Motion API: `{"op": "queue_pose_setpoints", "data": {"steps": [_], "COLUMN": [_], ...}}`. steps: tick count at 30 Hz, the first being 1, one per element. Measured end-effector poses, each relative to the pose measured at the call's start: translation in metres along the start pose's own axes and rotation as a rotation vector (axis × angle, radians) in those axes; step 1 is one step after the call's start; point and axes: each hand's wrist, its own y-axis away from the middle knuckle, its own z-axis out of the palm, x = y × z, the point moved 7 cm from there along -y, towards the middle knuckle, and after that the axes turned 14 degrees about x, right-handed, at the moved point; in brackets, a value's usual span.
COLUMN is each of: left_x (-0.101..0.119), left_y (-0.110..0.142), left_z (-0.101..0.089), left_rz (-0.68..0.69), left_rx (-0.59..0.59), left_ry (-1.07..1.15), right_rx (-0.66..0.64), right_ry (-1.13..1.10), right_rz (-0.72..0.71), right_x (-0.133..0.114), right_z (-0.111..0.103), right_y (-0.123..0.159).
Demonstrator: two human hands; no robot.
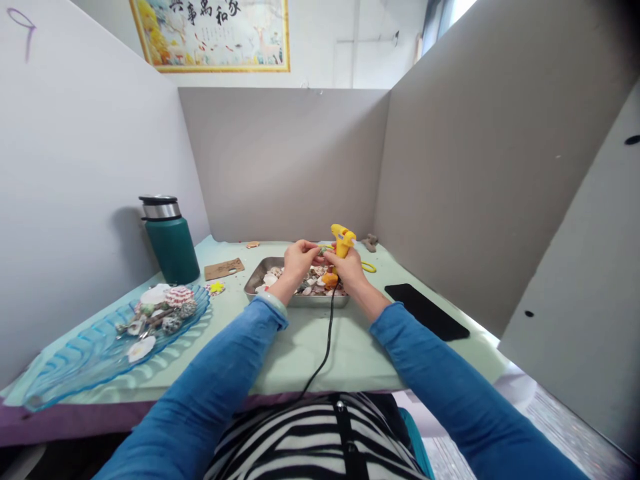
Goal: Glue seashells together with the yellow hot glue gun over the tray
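Worktop [360, 353] | left fingers [310, 249] pinching green bit [323, 251], right fingers [333, 257] round gun [344, 241] | I judge: bit in progress, shells [273, 275] at 12 o'clock unused

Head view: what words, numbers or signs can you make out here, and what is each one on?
"興事萬和家", left to right, on the wall picture; some tops are cut off.
Smaller lines on that picture: too small to read.
Purple handwritten mark on the left partition: perhaps "9" or "P"; I cannot tell.
Blue label on the yellow glue gun: too small.
Dark marks on the brown card: unreadable.
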Motion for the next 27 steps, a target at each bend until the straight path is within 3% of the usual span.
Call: {"op": "queue_pose_setpoints", "data": {"steps": [6, 12, 20, 27], "left_x": [0.003, 0.016, 0.026, 0.028], "left_y": [0.000, 0.004, 0.012, 0.017], "left_z": [-0.001, -0.001, 0.005, 0.010], "left_rz": [0.070, 0.350, 0.631, 0.725], "left_rx": [0.030, 0.037, 0.015, -0.036], "left_ry": [-0.103, -0.405, -0.668, -0.735], "right_rx": [0.026, 0.096, 0.117, 0.108], "right_ry": [0.057, 0.245, 0.234, 0.236], "right_rz": [-0.110, -0.272, -0.262, -0.252], "right_x": [-0.002, -0.002, 0.003, 0.004], "right_z": [-0.002, -0.006, -0.009, -0.008], "right_y": [-0.005, -0.014, -0.020, -0.022]}}
